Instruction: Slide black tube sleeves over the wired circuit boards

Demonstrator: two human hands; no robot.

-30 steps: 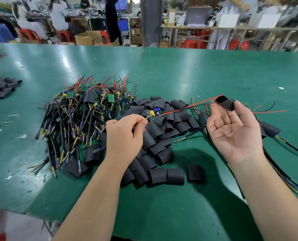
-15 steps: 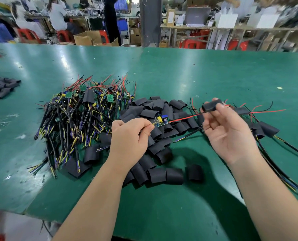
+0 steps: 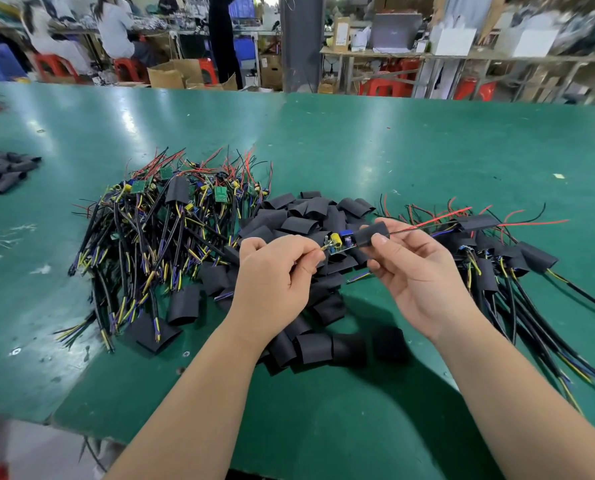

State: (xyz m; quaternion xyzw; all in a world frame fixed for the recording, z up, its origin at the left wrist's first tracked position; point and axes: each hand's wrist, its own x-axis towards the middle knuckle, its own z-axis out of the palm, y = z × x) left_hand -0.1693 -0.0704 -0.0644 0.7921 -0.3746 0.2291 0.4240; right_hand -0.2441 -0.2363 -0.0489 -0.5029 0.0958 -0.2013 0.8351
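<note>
Above the table (image 3: 358, 140), the left hand (image 3: 272, 275) pinches the circuit board (image 3: 339, 242) by its wires and the right hand (image 3: 417, 271) pinches the black sleeve (image 3: 369, 233) at the board's end (board mostly bare), so the sleeve next needs pushing leftward over it.

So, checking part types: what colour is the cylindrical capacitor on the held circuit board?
Yellow. The capacitor shows best in the head view.

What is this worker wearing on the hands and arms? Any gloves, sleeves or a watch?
Nothing that shows. The left hand and right hand are bare, with no gloves and no rings in view. The left forearm and right forearm are uncovered down to the frame edge: no sleeves, watch or wristband.
</note>
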